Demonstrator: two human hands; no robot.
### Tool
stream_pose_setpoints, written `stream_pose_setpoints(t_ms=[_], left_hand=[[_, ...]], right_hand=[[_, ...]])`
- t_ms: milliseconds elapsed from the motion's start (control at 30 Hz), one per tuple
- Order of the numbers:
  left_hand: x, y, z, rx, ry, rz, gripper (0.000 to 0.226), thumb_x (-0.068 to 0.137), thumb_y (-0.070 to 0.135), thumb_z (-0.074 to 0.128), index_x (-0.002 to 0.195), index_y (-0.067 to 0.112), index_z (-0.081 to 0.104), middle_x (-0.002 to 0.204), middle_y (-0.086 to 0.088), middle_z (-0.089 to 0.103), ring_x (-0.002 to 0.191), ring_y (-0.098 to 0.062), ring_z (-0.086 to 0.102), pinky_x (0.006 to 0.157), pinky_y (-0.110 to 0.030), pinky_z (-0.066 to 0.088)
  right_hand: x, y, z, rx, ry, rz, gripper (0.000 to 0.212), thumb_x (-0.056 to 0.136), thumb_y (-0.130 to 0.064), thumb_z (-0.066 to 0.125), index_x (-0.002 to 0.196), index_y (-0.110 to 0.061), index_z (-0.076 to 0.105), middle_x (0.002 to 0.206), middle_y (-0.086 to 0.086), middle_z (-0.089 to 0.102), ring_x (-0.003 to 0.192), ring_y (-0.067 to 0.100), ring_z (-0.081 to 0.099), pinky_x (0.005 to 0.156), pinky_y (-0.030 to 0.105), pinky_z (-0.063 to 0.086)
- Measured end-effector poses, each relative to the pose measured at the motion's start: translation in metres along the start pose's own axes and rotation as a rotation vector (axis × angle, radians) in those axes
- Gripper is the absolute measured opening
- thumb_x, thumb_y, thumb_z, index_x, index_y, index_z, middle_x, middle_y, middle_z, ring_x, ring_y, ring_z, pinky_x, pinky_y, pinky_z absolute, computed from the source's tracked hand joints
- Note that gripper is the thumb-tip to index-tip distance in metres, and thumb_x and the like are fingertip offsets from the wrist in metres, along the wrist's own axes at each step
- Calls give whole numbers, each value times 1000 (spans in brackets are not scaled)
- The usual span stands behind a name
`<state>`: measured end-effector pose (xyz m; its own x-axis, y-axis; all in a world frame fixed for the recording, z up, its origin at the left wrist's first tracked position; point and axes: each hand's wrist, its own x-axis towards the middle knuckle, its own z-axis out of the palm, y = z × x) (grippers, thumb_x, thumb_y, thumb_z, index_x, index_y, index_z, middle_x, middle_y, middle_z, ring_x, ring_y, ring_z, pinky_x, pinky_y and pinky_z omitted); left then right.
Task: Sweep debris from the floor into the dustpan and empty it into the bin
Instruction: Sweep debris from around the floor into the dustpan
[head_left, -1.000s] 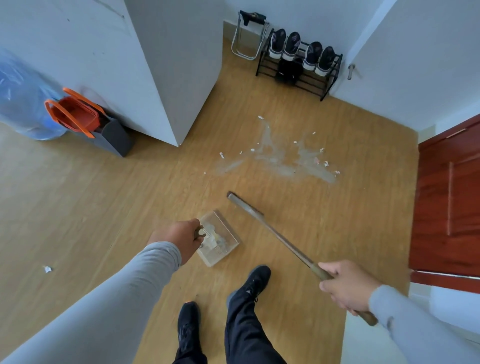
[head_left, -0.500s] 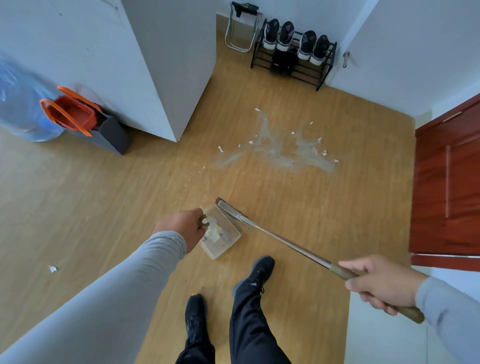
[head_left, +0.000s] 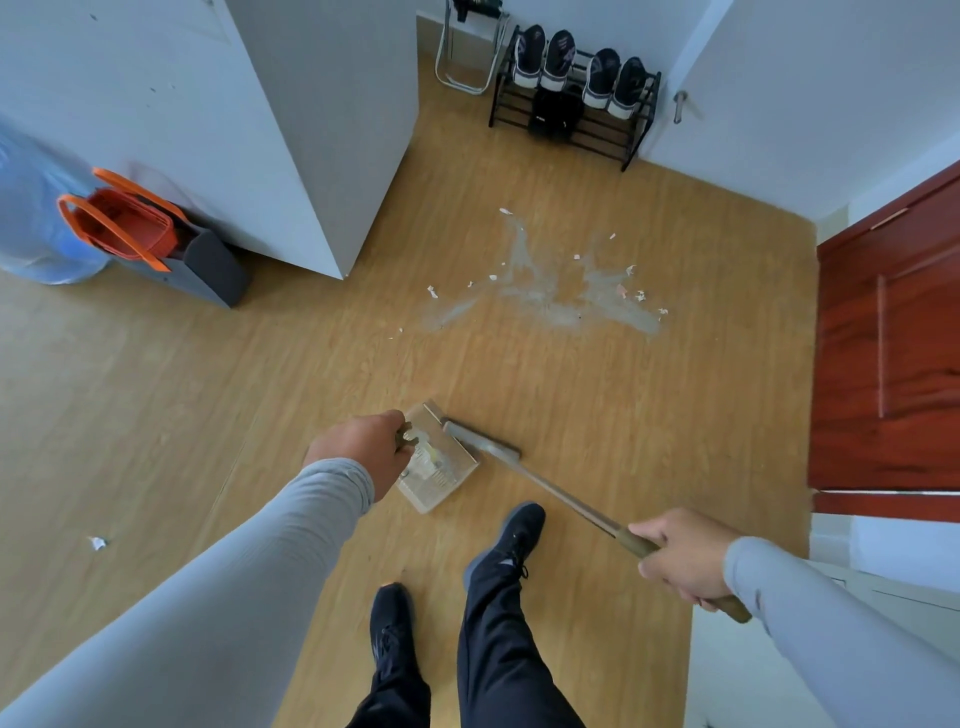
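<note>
Near centre: left hand (head_left: 363, 452) grips dustpan (head_left: 439, 470), handle hidden; right hand (head_left: 685, 558) grips broom (head_left: 545, 486); dustpan contents indistinct.

One dustpan (head_left: 439, 467), one broom (head_left: 545, 486), one grey bin (head_left: 208, 270), one orange basket (head_left: 124, 226), one blue bag (head_left: 31, 218). One shoe rack (head_left: 574, 130), four upturned shoes (head_left: 571, 67) on top. Two hands: left (head_left: 363, 452), right (head_left: 685, 558). Paper scraps (head_left: 576, 257) too many to count exactly.

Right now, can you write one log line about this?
left hand grips clear plastic dustpan | right hand holds long-handled broom | head at dustpan's lip | white scraps unswept
</note>
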<state>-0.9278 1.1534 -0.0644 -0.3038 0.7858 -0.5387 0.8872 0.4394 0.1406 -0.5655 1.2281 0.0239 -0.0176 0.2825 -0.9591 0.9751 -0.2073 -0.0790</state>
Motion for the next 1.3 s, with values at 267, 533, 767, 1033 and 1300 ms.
stream_pose_setpoints(t_ms=[267,533,767,1033,1300], left_hand=[[-2,1,-1,6,4,6,14,97,50,44,92,37,45,72,13,57,57,-10,55,43,-23,36],[-2,4,-1,4,-9,7,15,98,50,43,92,36,46,72,13,58,58,-9,56,44,-23,38],[-3,-2,3,-14,-7,-14,19,94,54,45,96,37,52,74,14,61,61,-11,59,45,-23,41],[-16,37,-27,-17,-34,25,16,94,53,46,97,38,52,75,15,61,61,-10,61,48,-23,45],[4,117,-100,-86,19,109,14,93,48,55,93,35,57,77,12,64,65,-10,62,59,-29,56]], right_hand=[[-43,47,-42,166,6,40,64,92,-15,64,151,-29,43,61,6,57,47,17,43,42,23,34],[10,-23,3,2,166,14,57,88,-14,51,143,-30,53,61,6,62,49,22,54,43,22,43],[-2,-25,-16,154,-47,6,65,89,-13,61,149,-28,45,59,2,61,43,10,48,43,21,42],[-48,47,-45,386,49,-55,53,92,-16,62,142,-29,52,68,4,62,47,10,48,44,25,41],[-56,110,-81,743,192,-26,21,95,-12,55,108,-25,64,60,7,56,43,13,45,43,22,37]])
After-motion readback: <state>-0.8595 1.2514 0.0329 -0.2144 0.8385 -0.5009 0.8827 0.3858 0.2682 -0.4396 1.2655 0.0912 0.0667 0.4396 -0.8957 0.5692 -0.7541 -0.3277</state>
